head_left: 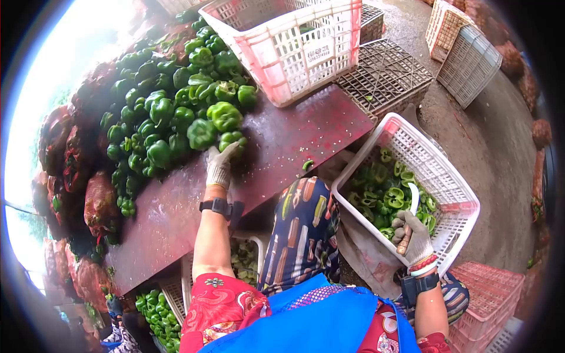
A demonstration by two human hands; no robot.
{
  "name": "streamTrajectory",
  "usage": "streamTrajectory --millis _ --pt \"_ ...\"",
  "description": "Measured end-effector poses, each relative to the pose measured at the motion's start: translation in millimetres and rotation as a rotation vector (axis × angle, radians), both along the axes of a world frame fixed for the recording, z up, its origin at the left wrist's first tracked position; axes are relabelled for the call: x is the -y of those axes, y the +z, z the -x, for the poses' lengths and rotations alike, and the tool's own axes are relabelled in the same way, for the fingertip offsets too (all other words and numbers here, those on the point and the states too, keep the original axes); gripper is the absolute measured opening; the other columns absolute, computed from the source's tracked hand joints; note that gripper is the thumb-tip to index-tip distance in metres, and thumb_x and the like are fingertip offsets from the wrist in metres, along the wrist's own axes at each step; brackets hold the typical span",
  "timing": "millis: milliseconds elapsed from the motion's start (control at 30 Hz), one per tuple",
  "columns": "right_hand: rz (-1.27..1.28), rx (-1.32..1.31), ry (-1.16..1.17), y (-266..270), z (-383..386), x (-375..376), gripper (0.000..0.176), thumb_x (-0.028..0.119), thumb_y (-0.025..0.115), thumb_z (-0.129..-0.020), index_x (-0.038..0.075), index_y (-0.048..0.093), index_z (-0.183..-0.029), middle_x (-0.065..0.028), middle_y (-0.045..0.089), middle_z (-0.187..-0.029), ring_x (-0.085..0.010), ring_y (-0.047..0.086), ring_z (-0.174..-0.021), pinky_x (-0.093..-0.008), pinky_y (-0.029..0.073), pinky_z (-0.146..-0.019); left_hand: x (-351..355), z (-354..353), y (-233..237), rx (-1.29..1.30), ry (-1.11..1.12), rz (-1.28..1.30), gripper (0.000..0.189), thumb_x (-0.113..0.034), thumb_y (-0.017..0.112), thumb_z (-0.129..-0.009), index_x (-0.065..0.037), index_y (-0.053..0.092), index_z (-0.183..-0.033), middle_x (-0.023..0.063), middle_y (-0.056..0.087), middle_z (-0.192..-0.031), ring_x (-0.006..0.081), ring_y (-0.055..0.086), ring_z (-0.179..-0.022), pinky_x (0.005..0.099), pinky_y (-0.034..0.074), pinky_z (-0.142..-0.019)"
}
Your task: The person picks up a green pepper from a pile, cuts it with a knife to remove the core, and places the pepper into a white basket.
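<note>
My left hand (219,167), in a pale work glove, reaches onto the dark red table. Its fingers and thumb are around a green bell pepper (231,139) at the near edge of a large pepper pile (159,112). My right hand (416,238), also gloved, is closed on the wooden handle of a knife (414,200) with a curved, bright blade. The knife points up over a white plastic crate (459,182) at my right. Inside that crate lie cut green pepper pieces (393,198), many opened into rings and halves.
A white and pink crate (294,59) stands on the far side of the table (282,153). Slatted crates (385,73) sit beyond it, and pink crates (485,294) are at lower right. Red mesh sacks (101,203) line the left. Another person's hand (115,307) shows at lower left.
</note>
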State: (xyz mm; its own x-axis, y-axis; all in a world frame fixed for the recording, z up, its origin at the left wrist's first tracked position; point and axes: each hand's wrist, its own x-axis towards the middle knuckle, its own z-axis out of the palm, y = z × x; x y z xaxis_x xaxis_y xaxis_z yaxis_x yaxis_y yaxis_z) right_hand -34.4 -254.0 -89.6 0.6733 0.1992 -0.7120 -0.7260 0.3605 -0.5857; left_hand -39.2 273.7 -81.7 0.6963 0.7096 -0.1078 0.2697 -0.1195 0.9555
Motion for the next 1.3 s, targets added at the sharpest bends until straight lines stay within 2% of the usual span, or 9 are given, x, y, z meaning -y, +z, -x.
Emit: streamTrajectory --millis 67,233,533,667,800,933,1100,1200,1300 --pt "0.025 0.011 -0.002 4.2 1.5 -1.7 0.026 0.033 0.063 -0.104 0.008 0.063 -0.110 -0.0032 0.065 -0.088 -0.0059 0.054 -0.061 -0.0222 0.045 -0.054 -19.7 9.0 -31.2 0.038 -0.071 0.036 0.060 -0.033 0.081 -0.088 0.001 0.060 -0.133 0.0089 0.070 -0.116 0.0172 0.066 -0.100 0.0337 0.055 -0.085" --pt "0.001 -0.011 -0.020 -5.0 3.2 2.0 0.028 0.030 0.063 -0.102 0.005 0.061 -0.114 -0.0055 0.065 -0.092 -0.0058 0.054 -0.064 -0.0225 0.045 -0.054 -2.4 22.9 -16.7 -0.042 -0.007 0.484 0.047 -0.040 0.077 -0.091 -0.015 0.067 -0.131 0.0021 0.070 -0.116 0.0176 0.067 -0.097 0.0358 0.057 -0.079" --pt "0.047 0.074 0.163 7.9 3.4 -2.8 0.030 0.031 0.062 -0.102 0.002 0.066 -0.094 0.0024 0.055 -0.066 -0.0070 0.052 -0.057 -0.0209 0.038 -0.048 -10.5 30.1 -29.6 -0.012 -0.035 0.623 0.038 -0.042 0.077 -0.092 -0.027 0.068 -0.126 -0.0006 0.071 -0.119 0.0200 0.069 -0.105 0.0404 0.058 -0.085" --pt "0.071 0.101 0.245 9.3 5.4 -4.9 0.031 0.032 0.062 -0.102 0.001 0.066 -0.094 0.0023 0.053 -0.064 -0.0084 0.050 -0.054 -0.0220 0.036 -0.047 13.6 44.7 -13.4 0.130 0.012 0.765 0.037 -0.038 0.077 -0.092 -0.024 0.068 -0.126 0.0001 0.071 -0.119 0.0199 0.069 -0.103 0.0395 0.057 -0.085" --pt "0.077 0.118 0.020 11.3 9.9 -21.6 0.024 0.026 0.064 -0.101 0.003 0.066 -0.095 0.0024 0.054 -0.068 -0.0059 0.047 -0.053 -0.0219 0.037 -0.047 38.9 63.3 8.0 0.086 0.125 0.739 0.041 -0.039 0.077 -0.092 -0.024 0.067 -0.129 0.0009 0.071 -0.117 0.0200 0.070 -0.100 0.0376 0.058 -0.078" --pt "0.020 0.150 0.064 11.7 9.1 -18.1 0.019 0.024 0.066 -0.101 0.005 0.066 -0.102 0.0010 0.060 -0.078 -0.0031 0.048 -0.058 -0.0192 0.035 -0.044 55.9 76.3 31.2 0.202 -0.074 0.739 0.038 -0.032 0.068 -0.099 -0.018 0.063 -0.134 0.0063 0.071 -0.121 0.0239 0.071 -0.102 0.0406 0.059 -0.080" --pt "0.295 0.380 0.055 32.0 11.0 -29.7 0.031 0.028 0.058 -0.107 0.001 0.062 -0.123 -0.0062 0.065 -0.083 -0.0075 0.047 -0.044 -0.0222 0.038 -0.039 108.7 56.2 79.0 0.384 -0.414 0.758 0.049 -0.021 0.068 -0.097 -0.004 0.051 -0.140 0.0143 0.066 -0.125 0.0258 0.067 -0.113 0.0386 0.055 -0.093" --pt "0.326 0.514 0.193 60.9 14.8 -32.0 0.035 0.017 0.060 -0.103 0.002 0.060 -0.134 -0.0008 0.066 -0.084 -0.0047 0.053 -0.057 -0.0217 0.040 -0.044 178.5 37.9 108.4 0.245 -0.527 0.678 0.053 -0.019 0.067 -0.097 -0.004 0.049 -0.145 0.0127 0.065 -0.130 0.0243 0.066 -0.116 0.0374 0.054 -0.098" --pt "0.538 1.000 0.258 36.7 13.5 -33.9 0.049 0.010 0.065 -0.097 -0.001 0.054 -0.143 -0.0045 0.067 -0.093 -0.0115 0.059 -0.066 -0.0268 0.049 -0.059 227.0 17.9 105.9 0.026 -0.689 0.657 0.057 -0.016 0.067 -0.095 -0.003 0.048 -0.147 0.0105 0.066 -0.129 0.0192 0.065 -0.112 0.0331 0.053 -0.095"
